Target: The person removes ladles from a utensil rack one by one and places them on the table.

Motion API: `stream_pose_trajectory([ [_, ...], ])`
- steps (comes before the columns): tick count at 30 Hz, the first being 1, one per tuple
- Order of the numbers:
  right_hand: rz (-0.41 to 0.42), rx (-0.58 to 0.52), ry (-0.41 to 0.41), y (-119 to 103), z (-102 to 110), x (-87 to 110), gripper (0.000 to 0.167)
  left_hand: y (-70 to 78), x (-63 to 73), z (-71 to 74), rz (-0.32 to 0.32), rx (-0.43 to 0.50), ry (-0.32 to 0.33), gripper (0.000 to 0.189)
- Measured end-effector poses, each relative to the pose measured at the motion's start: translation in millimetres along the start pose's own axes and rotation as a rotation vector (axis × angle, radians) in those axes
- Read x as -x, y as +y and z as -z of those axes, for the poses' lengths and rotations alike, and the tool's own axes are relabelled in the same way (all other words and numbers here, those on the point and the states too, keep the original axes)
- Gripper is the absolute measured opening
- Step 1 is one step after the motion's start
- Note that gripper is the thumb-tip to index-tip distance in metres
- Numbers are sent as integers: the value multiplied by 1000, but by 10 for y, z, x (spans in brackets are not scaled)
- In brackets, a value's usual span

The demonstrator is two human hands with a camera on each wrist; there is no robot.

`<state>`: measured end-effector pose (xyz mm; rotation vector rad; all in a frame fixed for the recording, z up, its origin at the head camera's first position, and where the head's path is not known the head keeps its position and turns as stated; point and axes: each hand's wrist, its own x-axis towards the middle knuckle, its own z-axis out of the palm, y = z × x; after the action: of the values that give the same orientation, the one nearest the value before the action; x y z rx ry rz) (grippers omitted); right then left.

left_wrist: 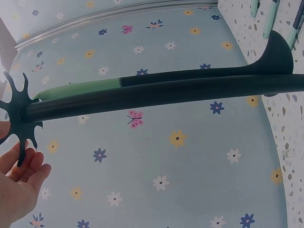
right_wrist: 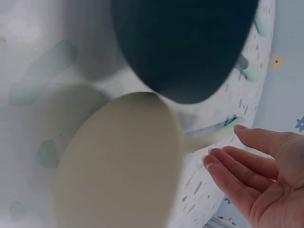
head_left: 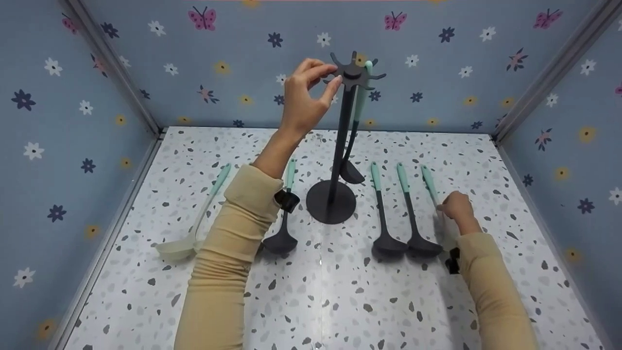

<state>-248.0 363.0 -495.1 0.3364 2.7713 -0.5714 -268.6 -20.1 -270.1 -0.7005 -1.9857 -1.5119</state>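
A dark utensil stand [head_left: 332,201] with a round base and a ring of hooks stands upright. My left hand [head_left: 307,95] pinches one of its hooks between thumb and fingers, seen again in the left wrist view. A dark ladle [head_left: 352,172] with a mint handle hangs from the stand's far side. Over at the right, my right hand [head_left: 457,206] is at the shaft of a cream ladle [right_wrist: 118,175] with a mint handle. Its thumb and slightly bent fingers lie on either side of that shaft, with a gap between them. My forearm hides part of this ladle in the head view.
Two dark ladles [head_left: 388,244] [head_left: 423,245] lie right of the stand, bowls toward me. Left of it lie another dark ladle [head_left: 281,242], partly behind my left sleeve, and a cream utensil [head_left: 176,249]. Flower-patterned walls [head_left: 418,58] enclose the speckled table [head_left: 340,301].
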Motion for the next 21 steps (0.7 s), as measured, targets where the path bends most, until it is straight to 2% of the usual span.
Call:
stream_pose_trajectory([
  [6,93,-58,120,-136,61,36,33,-69,-10,-6,-7,16,-1,23],
  [12,218,-156,251,-320,70,37,29,-50,-1,2,3,-6,-11,24],
  [14,281,-201,277,-396,63,43,28,-11,2,10,19,-9,-22,25],
  [17,358,-268,287,-527,56,62,26,130,23,35,35,-8,-24,24],
  [21,422,-362,285,-705,53,97,26,307,55,68,39,-17,-23,23],
])
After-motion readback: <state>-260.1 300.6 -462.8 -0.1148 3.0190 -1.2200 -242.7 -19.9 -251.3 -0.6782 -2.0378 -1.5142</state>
